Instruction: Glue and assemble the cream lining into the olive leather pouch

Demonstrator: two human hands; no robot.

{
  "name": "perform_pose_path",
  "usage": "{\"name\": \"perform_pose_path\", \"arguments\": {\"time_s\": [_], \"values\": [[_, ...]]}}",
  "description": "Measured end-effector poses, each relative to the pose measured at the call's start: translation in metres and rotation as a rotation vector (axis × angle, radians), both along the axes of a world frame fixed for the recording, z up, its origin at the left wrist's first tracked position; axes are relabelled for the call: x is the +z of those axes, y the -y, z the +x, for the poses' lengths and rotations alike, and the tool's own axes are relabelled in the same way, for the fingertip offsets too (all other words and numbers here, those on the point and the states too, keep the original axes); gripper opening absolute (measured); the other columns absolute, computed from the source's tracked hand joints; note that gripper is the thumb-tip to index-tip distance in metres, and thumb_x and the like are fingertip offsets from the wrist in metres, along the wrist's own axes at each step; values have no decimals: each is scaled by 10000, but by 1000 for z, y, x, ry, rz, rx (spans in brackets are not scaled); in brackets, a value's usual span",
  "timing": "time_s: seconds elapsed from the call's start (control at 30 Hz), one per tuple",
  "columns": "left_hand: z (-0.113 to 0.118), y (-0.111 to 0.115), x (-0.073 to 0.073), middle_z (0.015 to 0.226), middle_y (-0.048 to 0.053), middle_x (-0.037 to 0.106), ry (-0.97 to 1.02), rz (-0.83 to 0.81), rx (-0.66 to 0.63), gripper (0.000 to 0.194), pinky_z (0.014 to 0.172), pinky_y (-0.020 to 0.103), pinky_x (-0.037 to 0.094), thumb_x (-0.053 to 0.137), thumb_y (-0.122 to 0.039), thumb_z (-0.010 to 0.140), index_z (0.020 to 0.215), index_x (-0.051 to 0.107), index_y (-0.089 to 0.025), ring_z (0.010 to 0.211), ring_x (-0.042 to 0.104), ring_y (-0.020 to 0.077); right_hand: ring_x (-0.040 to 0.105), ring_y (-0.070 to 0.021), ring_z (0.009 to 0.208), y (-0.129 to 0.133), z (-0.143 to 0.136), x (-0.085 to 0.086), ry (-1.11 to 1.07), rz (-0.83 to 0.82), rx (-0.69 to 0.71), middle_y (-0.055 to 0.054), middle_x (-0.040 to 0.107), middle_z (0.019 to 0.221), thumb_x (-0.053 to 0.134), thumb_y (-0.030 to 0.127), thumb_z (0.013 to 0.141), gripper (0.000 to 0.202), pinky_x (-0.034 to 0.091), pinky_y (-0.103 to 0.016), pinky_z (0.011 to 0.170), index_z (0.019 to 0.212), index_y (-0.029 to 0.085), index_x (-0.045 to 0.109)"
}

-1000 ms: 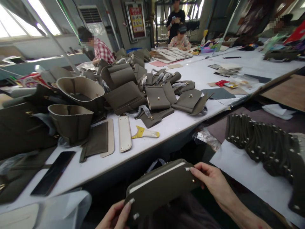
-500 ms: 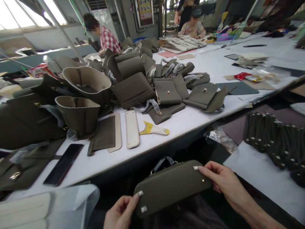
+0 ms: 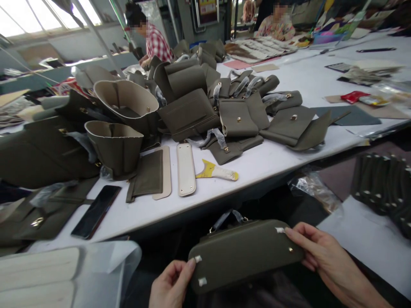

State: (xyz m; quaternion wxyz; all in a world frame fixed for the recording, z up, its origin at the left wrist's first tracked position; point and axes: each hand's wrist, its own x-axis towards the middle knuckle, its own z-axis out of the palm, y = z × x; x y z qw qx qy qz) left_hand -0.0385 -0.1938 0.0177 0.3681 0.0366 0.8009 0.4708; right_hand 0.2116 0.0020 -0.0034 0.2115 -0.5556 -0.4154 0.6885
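Observation:
An olive-green bag (image 3: 244,256) is held over my lap with its long rounded base facing me. My left hand (image 3: 173,282) pinches the base's left end, thumb beside a white tab. At the right end my right hand (image 3: 321,248) grips the edge, thumb at another white tab. A third white tab sits at the lower left, and a gold stud shows near the right end. Behind the base rises a plastic-wrapped handle (image 3: 228,219) with gold fittings. The fingertips behind the bag are hidden.
A white table (image 3: 205,192) carries piled olive bags (image 3: 189,113), a phone (image 3: 96,211), a cream strip (image 3: 186,171) and a yellow-and-white tool (image 3: 218,170). Stacked dark pieces (image 3: 382,184) lie at the right, clear plastic (image 3: 128,265) at the lower left. People work beyond.
The view has shifted, so the table items sit farther left or right than before. The bag and both hands appear slightly farther right and lower, with the grip unchanged.

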Motion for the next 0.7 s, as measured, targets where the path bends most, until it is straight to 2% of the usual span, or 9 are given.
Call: {"name": "perform_pose_path", "arguments": {"time_s": [0.23,0.37,0.53,0.7], "values": [[-1,-2,-2,433,-78,341,21,3,20,554,427,210,189,796,-659,540,522,545,-165,446,254,61,241,-34,449,-3,-2,1,22,-47,-42,71,394,564,850,603,592,556,259,-158,345,618,158,519],[-2,-2,-2,423,-80,335,50,11,17,562,439,208,188,789,-656,561,513,522,-163,443,249,55,241,-35,452,-3,1,-4,13,-62,-22,70,388,574,833,582,642,533,264,-153,345,625,158,512],[-2,0,-5,435,-82,335,54,24,15,551,452,213,175,784,-652,575,539,530,-164,455,245,58,242,-50,484,-4,8,-9,-43,-74,22,66,371,597,773,542,750,431,324,-155,373,720,155,588],[-1,4,-10,458,-84,330,43,30,15,543,454,210,151,777,-653,594,574,554,-157,470,231,57,237,-57,502,-3,13,-11,-60,-102,10,52,412,635,767,521,766,405,355,-158,385,729,154,597]]}}
